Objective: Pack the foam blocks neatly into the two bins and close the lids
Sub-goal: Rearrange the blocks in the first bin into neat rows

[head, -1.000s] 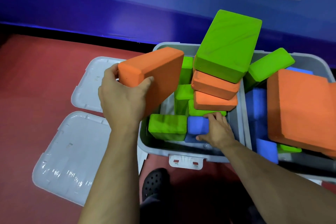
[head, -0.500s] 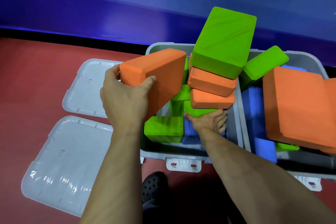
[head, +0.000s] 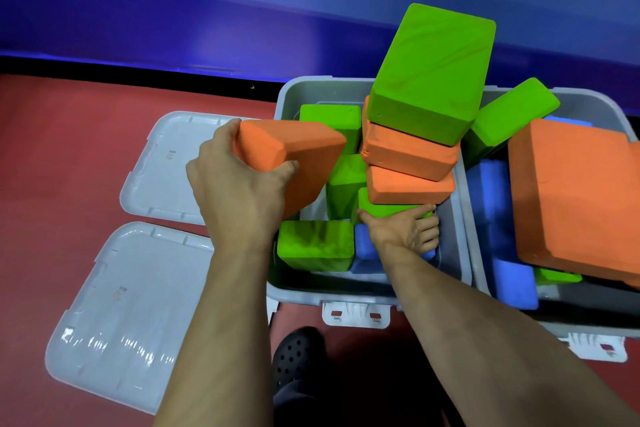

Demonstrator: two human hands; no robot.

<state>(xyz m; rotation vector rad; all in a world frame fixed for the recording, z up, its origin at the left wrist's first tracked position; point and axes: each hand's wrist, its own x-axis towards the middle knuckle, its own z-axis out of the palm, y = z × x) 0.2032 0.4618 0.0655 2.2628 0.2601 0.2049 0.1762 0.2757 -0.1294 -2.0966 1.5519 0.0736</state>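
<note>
Both hands are busy over the left bin (head: pixel 360 291). Left hand (head: pixel 242 198) is closed around one end of an orange foam block (head: pixel 294 163), thumb on the near face and fingers wrapped behind, holding it tilted above the bin's left edge, probably kept out of the way until a slot is made for it. Right hand (head: pixel 403 232) reaches low into the bin, fingers spread and pressed against the underside of a green block (head: pixel 388 210) at the base of a leaning stack; whether it grips anything I cannot tell. That stack carries two orange blocks (head: pixel 408 163) and a big green block (head: pixel 433 73) on top, well above the rim, so the hand seems to be steadying or shifting it. A small green block (head: pixel 315 246) and a blue block (head: pixel 363 248) lie at the bin's near end. The right bin (head: pixel 588 326) also overflows, with a large orange block (head: pixel 575 198) resting across blue ones. Both lids (head: pixel 114 305) lie flat on the red floor to the left, off until the blocks sit below the rims.
</note>
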